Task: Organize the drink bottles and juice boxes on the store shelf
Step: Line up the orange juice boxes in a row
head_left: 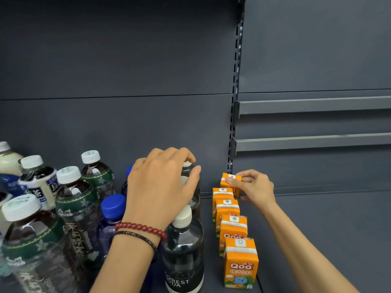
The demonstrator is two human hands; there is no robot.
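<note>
Juice boxes (231,227) rowed, tea bottles (74,208) unsorted; left hand (160,187) grips rear soda bottle (196,196), right hand (255,187) pinches rearmost box (227,179).

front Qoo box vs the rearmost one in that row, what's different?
Grip: the right hand pinches the rearmost box at its top; the front box stands untouched.
Place: the rearmost box is by the back wall, the front box nearest the camera.
View: the front box shows its Qoo face; the rearmost box's is mostly hidden.
Shared: orange, white band, round seal on top.
</note>
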